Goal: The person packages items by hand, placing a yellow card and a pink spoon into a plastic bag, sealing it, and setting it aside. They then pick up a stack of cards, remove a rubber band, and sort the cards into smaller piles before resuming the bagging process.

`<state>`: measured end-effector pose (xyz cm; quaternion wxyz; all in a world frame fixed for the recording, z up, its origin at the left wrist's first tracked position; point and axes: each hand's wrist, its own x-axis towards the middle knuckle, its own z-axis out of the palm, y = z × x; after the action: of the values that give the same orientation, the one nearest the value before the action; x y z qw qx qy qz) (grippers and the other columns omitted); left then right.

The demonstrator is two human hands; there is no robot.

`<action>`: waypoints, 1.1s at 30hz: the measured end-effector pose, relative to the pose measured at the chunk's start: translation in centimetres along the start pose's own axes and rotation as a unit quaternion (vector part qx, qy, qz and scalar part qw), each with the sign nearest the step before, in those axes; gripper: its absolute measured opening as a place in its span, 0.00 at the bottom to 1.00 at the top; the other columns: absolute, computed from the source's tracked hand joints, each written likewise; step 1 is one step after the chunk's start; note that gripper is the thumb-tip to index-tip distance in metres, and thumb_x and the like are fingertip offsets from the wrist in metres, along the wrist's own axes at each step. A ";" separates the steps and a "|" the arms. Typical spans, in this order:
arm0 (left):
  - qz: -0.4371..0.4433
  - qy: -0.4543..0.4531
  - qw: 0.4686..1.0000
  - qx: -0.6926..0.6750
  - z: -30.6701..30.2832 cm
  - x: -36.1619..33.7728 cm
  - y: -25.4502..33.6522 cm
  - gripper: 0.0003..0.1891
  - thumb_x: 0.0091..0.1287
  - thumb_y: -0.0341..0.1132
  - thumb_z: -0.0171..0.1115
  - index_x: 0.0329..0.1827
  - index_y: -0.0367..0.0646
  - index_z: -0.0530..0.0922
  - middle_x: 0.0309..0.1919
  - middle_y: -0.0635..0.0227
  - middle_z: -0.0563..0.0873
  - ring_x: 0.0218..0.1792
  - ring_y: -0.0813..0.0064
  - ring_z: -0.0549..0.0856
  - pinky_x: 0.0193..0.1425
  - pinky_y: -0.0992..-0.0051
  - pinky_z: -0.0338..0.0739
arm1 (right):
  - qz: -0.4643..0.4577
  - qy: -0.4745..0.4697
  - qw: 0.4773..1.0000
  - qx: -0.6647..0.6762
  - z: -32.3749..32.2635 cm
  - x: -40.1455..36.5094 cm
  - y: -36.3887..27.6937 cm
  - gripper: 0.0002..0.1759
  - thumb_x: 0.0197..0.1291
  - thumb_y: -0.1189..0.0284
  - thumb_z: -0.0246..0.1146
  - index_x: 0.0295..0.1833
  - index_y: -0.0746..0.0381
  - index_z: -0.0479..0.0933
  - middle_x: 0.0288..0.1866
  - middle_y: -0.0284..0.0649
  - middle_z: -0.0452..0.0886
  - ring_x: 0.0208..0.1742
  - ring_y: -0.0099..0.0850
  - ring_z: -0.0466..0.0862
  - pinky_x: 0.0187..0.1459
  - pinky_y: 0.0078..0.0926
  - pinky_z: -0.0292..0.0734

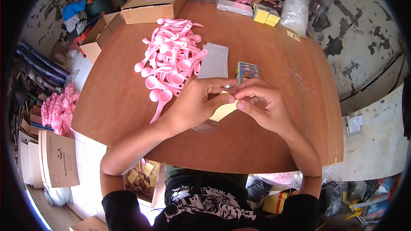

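My left hand (201, 98) and my right hand (265, 105) meet over the near middle of the table. Both pinch the top edge of a clear plastic bag (207, 126), fingertips almost touching. A pale yellow card (223, 111) shows below the fingers, seemingly inside the bag; the fingers cover part of it. Just beyond my right hand lies a stack of colourful printed cards (248, 71). Flat clear bags (214, 60) lie beyond my left hand. To their left is a heap of pink plastic spoons (171, 55), one of them beside my left wrist.
On the brown table (295, 124), a cardboard box (154, 4), yellow card stacks (266, 14) and a bulky plastic pack (296, 6) stand along the far edge. An open carton (143, 179) of packed items is below the near edge. Another person (77, 10) sits at far left.
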<state>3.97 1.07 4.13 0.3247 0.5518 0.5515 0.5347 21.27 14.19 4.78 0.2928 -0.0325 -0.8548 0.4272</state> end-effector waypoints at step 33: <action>0.011 -0.133 0.990 0.039 -4.4 -7.0 -2.5 0.26 0.63 0.29 0.69 0.64 0.37 0.73 0.52 0.53 0.86 0.56 0.59 0.85 0.61 0.63 0.76 | -0.146 -0.080 0.979 -0.120 10.1 9.5 3.6 0.12 0.56 0.83 0.66 0.46 0.62 0.80 0.33 0.44 0.83 0.35 0.34 0.86 0.40 0.32 0.81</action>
<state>0.40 -6.14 1.09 0.3673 0.6366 0.5178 0.4379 7.33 12.21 1.86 0.2766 0.0925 -0.9160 0.2756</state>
